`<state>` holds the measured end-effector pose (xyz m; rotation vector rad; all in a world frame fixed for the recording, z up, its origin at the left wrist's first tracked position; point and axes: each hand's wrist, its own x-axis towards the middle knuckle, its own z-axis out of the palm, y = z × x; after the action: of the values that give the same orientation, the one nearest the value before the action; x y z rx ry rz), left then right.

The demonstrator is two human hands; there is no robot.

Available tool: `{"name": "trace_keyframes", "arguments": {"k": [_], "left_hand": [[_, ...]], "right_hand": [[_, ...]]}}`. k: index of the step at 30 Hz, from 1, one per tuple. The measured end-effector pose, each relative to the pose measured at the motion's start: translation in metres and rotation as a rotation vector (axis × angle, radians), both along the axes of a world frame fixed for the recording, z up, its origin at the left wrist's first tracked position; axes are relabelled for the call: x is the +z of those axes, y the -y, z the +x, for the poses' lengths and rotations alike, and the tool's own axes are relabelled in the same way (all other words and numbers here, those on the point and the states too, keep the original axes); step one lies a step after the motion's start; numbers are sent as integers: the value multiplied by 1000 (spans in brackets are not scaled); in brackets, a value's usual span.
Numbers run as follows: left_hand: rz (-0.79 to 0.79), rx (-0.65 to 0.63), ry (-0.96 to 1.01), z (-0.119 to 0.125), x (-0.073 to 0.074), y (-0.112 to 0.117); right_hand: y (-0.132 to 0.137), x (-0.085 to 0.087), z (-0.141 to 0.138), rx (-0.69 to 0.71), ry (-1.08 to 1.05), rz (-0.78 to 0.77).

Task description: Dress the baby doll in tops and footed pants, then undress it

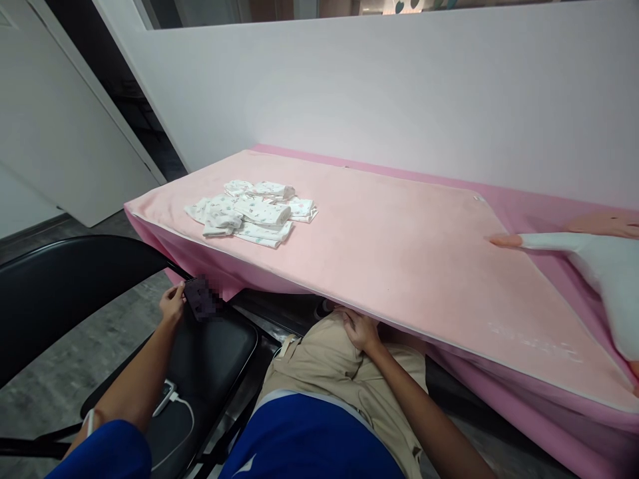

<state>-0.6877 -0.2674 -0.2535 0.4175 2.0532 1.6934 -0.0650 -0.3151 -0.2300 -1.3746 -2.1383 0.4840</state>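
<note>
Over the black chair seat, my left hand [173,303] is closed on the edge of a dark smartphone [204,301], gripping it between thumb and fingers. Part of the phone's screen is blurred out. My right hand [361,330] lies on my beige-trousered thigh, just below the table's front edge, fingers stretched out and holding nothing. Several small white printed baby garments [254,211], some folded, are bunched on the left part of the pink-covered table [399,246]. Both hands are apart from them.
A baby doll [606,266] in white lies at the table's right end, partly cut off. The black folding chair [214,356] on my left carries a white device [166,398] with a white cable [187,406]. A white wall [399,93] borders the table's far side.
</note>
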Motion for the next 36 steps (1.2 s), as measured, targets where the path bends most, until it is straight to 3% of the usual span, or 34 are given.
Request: {"name": "trace_keyframes", "arguments": {"k": [36], "left_hand": [[12, 19, -5, 8, 1, 5]], "right_hand": [[1, 3, -1, -19, 12, -1]]}}
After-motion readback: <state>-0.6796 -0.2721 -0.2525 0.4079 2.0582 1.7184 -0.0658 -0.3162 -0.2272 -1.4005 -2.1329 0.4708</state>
